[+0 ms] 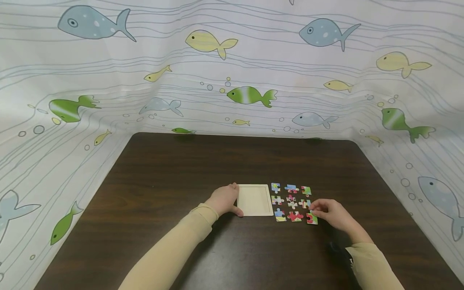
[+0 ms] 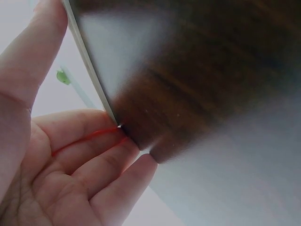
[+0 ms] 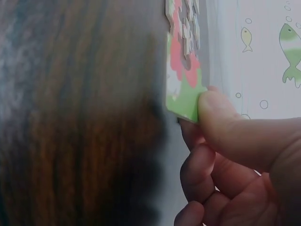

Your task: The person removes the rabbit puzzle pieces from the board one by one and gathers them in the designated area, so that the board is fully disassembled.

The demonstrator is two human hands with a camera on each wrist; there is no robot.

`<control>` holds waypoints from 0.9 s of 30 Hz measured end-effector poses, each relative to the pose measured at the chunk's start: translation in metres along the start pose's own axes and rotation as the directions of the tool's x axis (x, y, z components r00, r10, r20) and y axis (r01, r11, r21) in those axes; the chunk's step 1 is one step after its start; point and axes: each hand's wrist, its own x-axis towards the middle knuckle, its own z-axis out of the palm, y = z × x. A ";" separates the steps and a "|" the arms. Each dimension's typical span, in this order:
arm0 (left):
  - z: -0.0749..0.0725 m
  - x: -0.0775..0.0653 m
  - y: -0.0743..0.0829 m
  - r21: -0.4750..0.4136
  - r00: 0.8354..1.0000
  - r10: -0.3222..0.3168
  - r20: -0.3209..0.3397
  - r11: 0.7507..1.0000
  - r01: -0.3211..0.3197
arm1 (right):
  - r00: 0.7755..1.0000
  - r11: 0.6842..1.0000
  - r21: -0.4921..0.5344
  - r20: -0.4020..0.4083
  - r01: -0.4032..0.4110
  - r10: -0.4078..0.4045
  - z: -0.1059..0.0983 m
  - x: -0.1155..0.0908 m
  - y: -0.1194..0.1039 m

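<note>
A light wooden puzzle tray (image 1: pixel 253 185) with a shallow square recess lies flat on the dark table. My left hand (image 1: pixel 224 199) holds its left side, thumb at the near corner and fingers at the far one; the left wrist view shows fingertips along the thin tray edge (image 2: pixel 91 70). Right of the tray, several jigsaw pieces lie loosely in rows, apart from one another. My right hand (image 1: pixel 331 213) is at the near right corner of this group. Its thumb and fingers pinch the edge of a red and green puzzle piece (image 3: pixel 186 94), close over the table.
The dark wooden table (image 1: pixel 174 161) spreads around the tray and pieces. A white fish-print curtain (image 1: pixel 203 108) surrounds it at the back and both sides. Among the other pieces are a blue and yellow one (image 1: pixel 280 215) and a red one (image 1: pixel 295 216).
</note>
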 end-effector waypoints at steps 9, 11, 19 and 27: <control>0.001 0.000 0.000 0.001 1.000 0.003 0.001 1.000 -0.003 | 0.999 0.999 -0.012 -0.016 -0.041 0.040 0.003 0.000 -0.003; 0.000 0.000 0.000 0.003 1.000 0.003 -0.003 1.000 -0.003 | 0.998 0.998 -0.025 -0.027 -0.052 0.052 0.004 0.000 -0.003; 0.001 0.000 -0.001 -0.005 1.000 0.001 0.000 1.000 -0.001 | 0.997 0.996 -0.054 -0.035 -0.076 0.074 0.005 0.001 -0.006; -0.001 -0.001 0.000 -0.009 1.000 -0.006 0.006 1.000 0.006 | 0.995 0.993 -0.057 -0.038 -0.099 0.097 0.008 0.003 -0.006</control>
